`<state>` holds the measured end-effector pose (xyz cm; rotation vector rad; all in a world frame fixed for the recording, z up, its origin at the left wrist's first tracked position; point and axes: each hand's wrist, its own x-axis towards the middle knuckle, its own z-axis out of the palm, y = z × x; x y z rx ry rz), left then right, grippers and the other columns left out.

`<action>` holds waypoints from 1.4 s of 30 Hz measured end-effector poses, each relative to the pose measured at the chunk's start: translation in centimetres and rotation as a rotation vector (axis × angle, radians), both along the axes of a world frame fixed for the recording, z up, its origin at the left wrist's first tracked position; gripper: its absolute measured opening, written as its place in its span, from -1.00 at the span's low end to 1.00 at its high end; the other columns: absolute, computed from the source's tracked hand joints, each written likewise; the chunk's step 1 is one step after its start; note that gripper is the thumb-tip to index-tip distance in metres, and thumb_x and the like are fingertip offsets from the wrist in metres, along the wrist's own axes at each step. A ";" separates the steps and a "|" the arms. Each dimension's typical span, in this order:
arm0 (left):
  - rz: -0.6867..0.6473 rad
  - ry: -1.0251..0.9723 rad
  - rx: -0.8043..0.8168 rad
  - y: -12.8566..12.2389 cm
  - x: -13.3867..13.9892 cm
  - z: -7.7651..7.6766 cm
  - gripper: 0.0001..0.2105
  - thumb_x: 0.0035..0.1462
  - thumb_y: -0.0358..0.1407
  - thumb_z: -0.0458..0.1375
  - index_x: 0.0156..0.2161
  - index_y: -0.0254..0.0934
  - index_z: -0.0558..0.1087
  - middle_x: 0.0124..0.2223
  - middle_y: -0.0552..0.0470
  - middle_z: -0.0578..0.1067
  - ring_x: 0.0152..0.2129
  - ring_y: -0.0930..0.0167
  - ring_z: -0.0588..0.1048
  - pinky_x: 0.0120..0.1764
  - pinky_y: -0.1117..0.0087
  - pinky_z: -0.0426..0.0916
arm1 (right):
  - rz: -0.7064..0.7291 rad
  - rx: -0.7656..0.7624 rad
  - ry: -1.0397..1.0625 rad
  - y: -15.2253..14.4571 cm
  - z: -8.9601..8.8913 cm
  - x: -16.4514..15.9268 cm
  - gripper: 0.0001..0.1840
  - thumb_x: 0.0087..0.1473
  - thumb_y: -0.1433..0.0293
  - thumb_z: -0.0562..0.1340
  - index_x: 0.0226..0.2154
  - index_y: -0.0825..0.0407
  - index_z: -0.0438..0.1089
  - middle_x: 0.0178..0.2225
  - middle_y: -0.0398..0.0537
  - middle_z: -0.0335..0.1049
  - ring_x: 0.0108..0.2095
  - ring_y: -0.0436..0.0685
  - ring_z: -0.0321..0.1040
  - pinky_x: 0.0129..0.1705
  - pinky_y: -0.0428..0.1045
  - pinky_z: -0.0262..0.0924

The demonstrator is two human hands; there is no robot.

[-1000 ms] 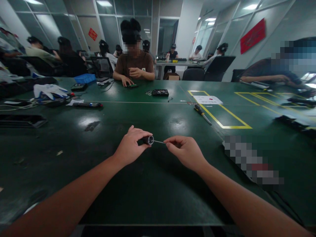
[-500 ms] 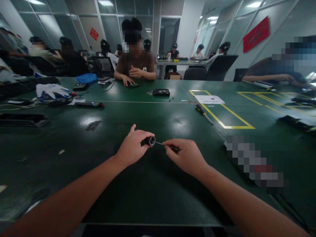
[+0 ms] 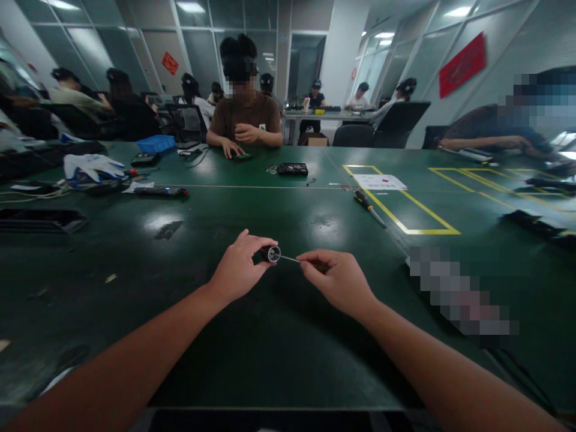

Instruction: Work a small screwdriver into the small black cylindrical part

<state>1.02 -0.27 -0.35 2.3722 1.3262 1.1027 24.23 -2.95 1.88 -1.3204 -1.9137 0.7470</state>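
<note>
Between the thumb and fingers of my left hand [image 3: 238, 264] is a small dark cylinder [image 3: 272, 254] with a pale, ring-shaped open end facing me and to the right. My right hand [image 3: 337, 277] is closed around the handle of a thin screwdriver [image 3: 290, 259]; its handle is mostly hidden by the fingers. The metal shaft points left, and its tip reaches into the cylinder's open end. Both hands are held above the green table [image 3: 270, 360]. What the tip touches inside is too small to make out.
A yellow-and-black screwdriver [image 3: 369, 207] lies beyond my right hand, beside yellow tape and a paper sheet [image 3: 380, 182]. A blurred-out object [image 3: 459, 294] sits at right. White gloves [image 3: 93, 167], a blue basket [image 3: 155, 143] and a black tray [image 3: 42, 220] are left. A co-worker [image 3: 245, 117] sits opposite.
The cylinder has turned slightly, so its open end faces me more. The screwdriver tip, earlier at the rim, now reaches inside the opening. More of the shaft shows.
</note>
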 end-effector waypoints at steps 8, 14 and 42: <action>-0.019 0.041 0.034 -0.1 -0.1 0.2 -0.73 0.13 -0.40 0.29 -0.04 -0.15 0.53 -0.03 0.04 0.63 -0.10 0.29 0.59 0.30 -0.19 0.12 | -0.006 0.069 -0.095 -0.1 -0.1 -0.2 -0.76 0.17 0.36 0.23 -0.21 -0.03 0.63 -0.43 -0.13 0.61 -0.52 0.05 0.46 -0.40 -0.05 0.30; -0.027 0.074 0.058 -0.2 -0.1 0.1 -0.74 0.13 -0.44 0.27 -0.07 -0.15 0.54 -0.01 0.03 0.63 -0.06 0.28 0.57 0.30 -0.19 0.11 | 0.002 0.119 -0.161 -0.3 0.3 -0.4 -0.76 0.14 0.39 0.23 -0.23 -0.03 0.63 -0.42 -0.11 0.62 -0.47 0.07 0.49 -0.36 -0.04 0.30; 0.007 0.022 0.108 -0.1 -0.3 0.1 -0.73 0.11 -0.45 0.31 -0.07 -0.18 0.54 -0.01 0.00 0.63 -0.07 0.28 0.59 0.30 -0.21 0.09 | -0.030 0.047 -0.030 0.1 -0.3 -0.3 -0.78 0.16 0.35 0.25 -0.23 -0.03 0.63 -0.42 -0.12 0.63 -0.50 0.05 0.49 -0.40 -0.06 0.31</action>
